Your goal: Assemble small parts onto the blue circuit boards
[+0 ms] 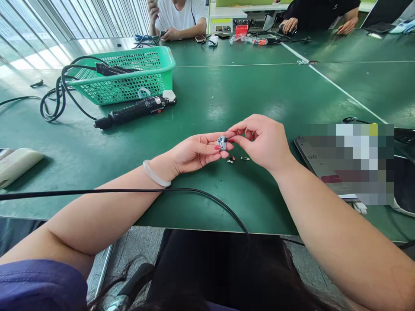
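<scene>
My left hand [200, 151] is closed around a small grey-blue part [221, 141], with the thumb pressed on its lower edge. On the part's right side sits a tiny dark piece [226, 139]. My right hand [264, 138] pinches at that side with thumb and forefinger; whether the dark piece is between the fingertips is hard to see. Just below the hands, a few tiny copper-coloured and metal bits [231, 160] lie on the green tabletop [201, 207]. Beside them is a small metal piece with a slot [245, 158].
A green plastic basket [129, 86] stands at the left with a black electric screwdriver [136, 110] in front. A black cable [194, 190] crosses over my left forearm. At the right lies a tablet-like device [319, 166], partly blurred. Two people sit across the table.
</scene>
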The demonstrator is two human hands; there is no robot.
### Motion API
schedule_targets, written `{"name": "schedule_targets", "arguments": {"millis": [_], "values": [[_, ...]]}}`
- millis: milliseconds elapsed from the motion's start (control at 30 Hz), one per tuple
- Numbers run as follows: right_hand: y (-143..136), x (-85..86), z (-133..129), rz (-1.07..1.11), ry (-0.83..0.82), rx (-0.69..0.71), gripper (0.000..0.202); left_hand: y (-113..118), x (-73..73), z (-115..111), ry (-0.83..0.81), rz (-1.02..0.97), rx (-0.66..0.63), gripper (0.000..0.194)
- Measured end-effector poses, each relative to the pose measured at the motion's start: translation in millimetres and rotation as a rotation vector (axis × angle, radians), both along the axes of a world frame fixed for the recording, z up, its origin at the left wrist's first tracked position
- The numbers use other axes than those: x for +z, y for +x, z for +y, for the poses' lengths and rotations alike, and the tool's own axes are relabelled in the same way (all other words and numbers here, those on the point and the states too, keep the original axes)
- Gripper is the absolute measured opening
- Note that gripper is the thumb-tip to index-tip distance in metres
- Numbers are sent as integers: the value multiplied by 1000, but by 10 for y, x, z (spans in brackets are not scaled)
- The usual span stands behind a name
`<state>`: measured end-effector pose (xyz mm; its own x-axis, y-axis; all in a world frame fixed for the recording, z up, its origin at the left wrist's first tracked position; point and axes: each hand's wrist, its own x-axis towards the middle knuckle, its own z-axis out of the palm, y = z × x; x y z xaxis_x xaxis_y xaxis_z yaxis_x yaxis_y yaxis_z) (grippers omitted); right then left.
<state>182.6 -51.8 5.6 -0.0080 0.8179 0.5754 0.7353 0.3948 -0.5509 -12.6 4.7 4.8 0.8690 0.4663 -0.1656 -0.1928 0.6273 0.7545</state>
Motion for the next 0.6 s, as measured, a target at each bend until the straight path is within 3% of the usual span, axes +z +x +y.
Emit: {"name": "schedule_targets", "arguments": {"millis": [267, 600], "values": [[1, -19, -9, 21, -22, 20, 9, -2, 3, -9, 14, -2, -54, 38], [1, -7, -30, -17, -79, 43, 13, -4, -11, -17, 69, 104, -31, 41]]}}
